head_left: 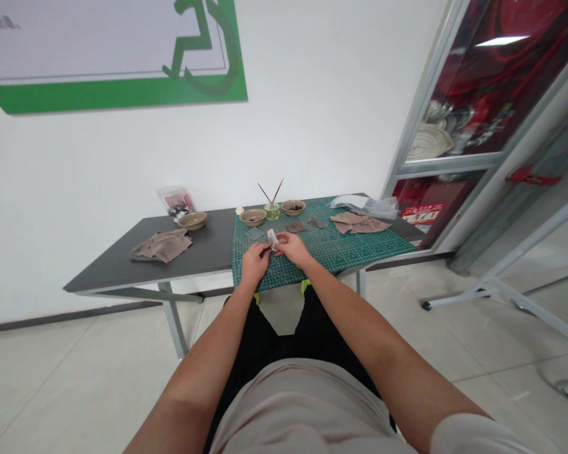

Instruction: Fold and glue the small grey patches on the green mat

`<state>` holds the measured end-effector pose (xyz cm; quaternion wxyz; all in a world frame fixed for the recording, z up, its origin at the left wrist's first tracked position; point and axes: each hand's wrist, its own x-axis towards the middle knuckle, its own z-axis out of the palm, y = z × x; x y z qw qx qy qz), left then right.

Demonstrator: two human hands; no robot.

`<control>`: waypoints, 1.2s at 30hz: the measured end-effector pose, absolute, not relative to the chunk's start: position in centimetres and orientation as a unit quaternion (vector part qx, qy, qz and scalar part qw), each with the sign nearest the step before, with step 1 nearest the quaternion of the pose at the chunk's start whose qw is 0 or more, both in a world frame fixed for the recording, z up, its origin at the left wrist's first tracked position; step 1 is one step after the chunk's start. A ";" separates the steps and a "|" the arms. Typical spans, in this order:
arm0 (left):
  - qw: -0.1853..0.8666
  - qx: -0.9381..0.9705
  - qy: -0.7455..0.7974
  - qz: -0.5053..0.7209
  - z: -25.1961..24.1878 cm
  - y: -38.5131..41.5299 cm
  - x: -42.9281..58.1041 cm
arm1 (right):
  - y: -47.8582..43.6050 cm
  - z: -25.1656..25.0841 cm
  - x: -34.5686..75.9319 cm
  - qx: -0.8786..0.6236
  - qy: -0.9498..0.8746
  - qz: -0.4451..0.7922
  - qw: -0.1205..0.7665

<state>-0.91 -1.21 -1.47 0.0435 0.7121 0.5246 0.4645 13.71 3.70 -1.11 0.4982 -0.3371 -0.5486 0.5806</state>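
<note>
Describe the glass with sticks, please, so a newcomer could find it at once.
On the grey table lies a green mat. At its far edge, between two tan bowls, stands the glass. Unlike them it is clear and holds two thin sticks.

Right hand (291,247) gripping small white tube (272,237), left hand (254,260) just beside it, grip unclear, both over near edge of green gridded cutting mat (355,247), two tan round bowls (252,217) and clear glass jar (272,212) at far edge, crumpled beige cloth (161,246) left on dark grey table (211,249).
</note>
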 end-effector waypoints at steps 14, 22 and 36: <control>0.098 0.642 0.575 0.497 -1.0 -1.5 -0.6 | 4.2 -1.6 13.4 -0.350 -0.537 0.566 0.518; 0.098 0.644 0.566 0.505 -1.0 -1.5 -0.5 | 3.9 -1.6 13.5 -0.312 -0.527 0.584 0.533; 0.152 0.631 0.558 0.517 -0.9 -1.3 -0.7 | 3.9 -1.2 13.4 -0.330 -0.519 0.590 0.523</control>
